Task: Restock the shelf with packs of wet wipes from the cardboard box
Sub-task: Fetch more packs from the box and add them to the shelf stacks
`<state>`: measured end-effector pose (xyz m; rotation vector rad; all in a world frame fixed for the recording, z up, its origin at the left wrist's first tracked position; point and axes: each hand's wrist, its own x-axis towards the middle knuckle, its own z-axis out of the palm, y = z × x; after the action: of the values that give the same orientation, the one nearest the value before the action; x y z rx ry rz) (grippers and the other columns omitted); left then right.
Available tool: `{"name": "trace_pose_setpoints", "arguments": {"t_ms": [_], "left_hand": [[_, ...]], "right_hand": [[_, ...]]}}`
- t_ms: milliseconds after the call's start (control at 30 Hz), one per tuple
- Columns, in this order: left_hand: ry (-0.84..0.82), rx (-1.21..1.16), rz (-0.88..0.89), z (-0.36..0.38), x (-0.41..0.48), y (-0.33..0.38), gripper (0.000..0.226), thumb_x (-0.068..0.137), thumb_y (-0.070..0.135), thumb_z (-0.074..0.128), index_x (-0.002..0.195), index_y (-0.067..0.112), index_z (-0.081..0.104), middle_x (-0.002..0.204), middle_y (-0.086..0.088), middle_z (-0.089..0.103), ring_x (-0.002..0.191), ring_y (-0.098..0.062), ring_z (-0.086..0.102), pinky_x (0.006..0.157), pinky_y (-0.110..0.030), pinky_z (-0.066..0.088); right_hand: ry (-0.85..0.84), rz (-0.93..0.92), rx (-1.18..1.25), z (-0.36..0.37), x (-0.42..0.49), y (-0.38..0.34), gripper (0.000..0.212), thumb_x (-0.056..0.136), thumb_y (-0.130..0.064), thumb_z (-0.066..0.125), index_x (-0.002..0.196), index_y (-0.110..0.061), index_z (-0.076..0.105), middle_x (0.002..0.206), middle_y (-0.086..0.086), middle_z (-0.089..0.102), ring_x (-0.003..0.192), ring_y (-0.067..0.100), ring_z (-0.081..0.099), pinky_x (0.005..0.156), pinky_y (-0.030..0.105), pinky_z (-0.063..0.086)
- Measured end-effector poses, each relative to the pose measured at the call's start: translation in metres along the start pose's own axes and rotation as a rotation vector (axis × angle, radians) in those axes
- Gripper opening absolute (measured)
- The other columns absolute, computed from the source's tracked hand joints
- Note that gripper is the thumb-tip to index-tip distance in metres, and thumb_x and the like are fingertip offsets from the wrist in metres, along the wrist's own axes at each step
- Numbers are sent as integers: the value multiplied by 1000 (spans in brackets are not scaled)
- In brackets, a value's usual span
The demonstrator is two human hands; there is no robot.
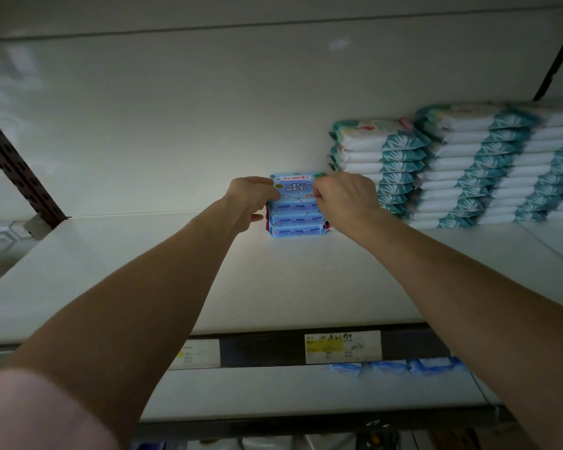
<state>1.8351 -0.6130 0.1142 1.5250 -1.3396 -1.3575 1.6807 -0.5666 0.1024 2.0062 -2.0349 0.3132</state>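
Wet wipes pack (294, 186), frame centre, gripped at both ends by left hand (251, 198) and right hand (346, 196), seems mid-placement atop the blue stack (296, 224) on the shelf (273, 287); next: square it, release.

Both arms outstretched — fingers (267, 190) pinched.

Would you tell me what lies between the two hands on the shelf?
In the head view, a blue pack of wipes lies between the left hand and the right hand, which hold its ends.

Blue packs (295, 219); teal-white leaf-print stacks (462, 170).
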Motion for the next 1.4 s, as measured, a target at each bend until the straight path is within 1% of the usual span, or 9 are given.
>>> {"name": "trace_pose_setpoints", "arguments": {"t_ms": [133, 233, 333, 467, 667, 833, 1100, 1300, 1400], "left_hand": [[-149, 49, -76, -2, -4, -5, 59, 87, 8, 67, 140, 23, 44, 137, -9, 48, 125, -31, 44, 105, -51, 40], [-209, 128, -2, 4, -3, -11, 70, 85, -8, 62, 141, 25, 37, 129, -9, 54, 109, -31, 56, 96, -49, 49], [-160, 355, 141, 12, 0, -18, 81, 79, -15, 59, 143, 25, 28, 120, -8, 53, 110, -33, 55, 85, -49, 55], [-63, 549, 235, 15, 5, -26, 91, 82, -8, 59, 153, 27, 13, 131, -9, 50, 113, -33, 54, 89, -49, 53], [31, 820, 362, 16, 6, -31, 81, 88, 3, 53, 153, 27, 10, 129, -9, 54, 108, -32, 56, 86, -38, 50], [125, 1030, 425, 22, 2, -36, 72, 92, 10, 47, 153, 29, 13, 127, -12, 56, 108, -32, 56, 85, -35, 44], [208, 991, 353, 11, -25, -30, 60, 91, 16, 53, 145, 27, 29, 123, -11, 51, 106, -32, 56, 79, -38, 46], [202, 1003, 350, 20, -81, -36, 44, 90, 19, 54, 134, 17, 46, 130, -9, 50, 117, -27, 53, 93, -35, 44], [182, 1016, 355, 29, -111, -41, 38, 90, 18, 54, 128, 14, 52, 126, -8, 55, 113, -25, 55, 89, -32, 45]], "right_hand": [[-62, -63, -53, 1, -6, -1, 35, 93, -23, 57, 125, -12, 51, 120, 11, 51, 95, 30, 61, 65, 31, 36], [-47, -86, -132, 7, -11, -6, 45, 92, -22, 60, 131, -11, 42, 124, 13, 44, 93, 30, 63, 64, 34, 36], [-17, -67, -163, 14, -9, -7, 50, 89, -18, 65, 131, -11, 39, 124, 13, 42, 92, 28, 63, 63, 35, 36], [-7, -59, -159, 16, -8, -8, 54, 86, -16, 68, 131, -10, 38, 124, 13, 43, 90, 28, 63, 63, 34, 36], [10, -67, -181, 16, -8, -13, 53, 89, -13, 64, 134, -8, 37, 125, 14, 43, 93, 28, 63, 64, 35, 35], [6, -98, -123, 13, -9, -17, 47, 91, -12, 60, 134, -10, 39, 125, 12, 44, 95, 29, 63, 65, 34, 36], [19, -118, -85, -12, -33, -12, 33, 94, -12, 54, 126, -13, 50, 121, 9, 51, 94, 29, 62, 64, 32, 35], [-94, -157, -114, -37, -76, 0, 25, 95, -22, 49, 115, -14, 61, 116, 11, 62, 105, 31, 59, 74, 31, 38], [-120, -167, -120, -49, -102, 4, 26, 94, -29, 51, 114, -16, 62, 116, 10, 62, 108, 31, 58, 75, 32, 38]]}}
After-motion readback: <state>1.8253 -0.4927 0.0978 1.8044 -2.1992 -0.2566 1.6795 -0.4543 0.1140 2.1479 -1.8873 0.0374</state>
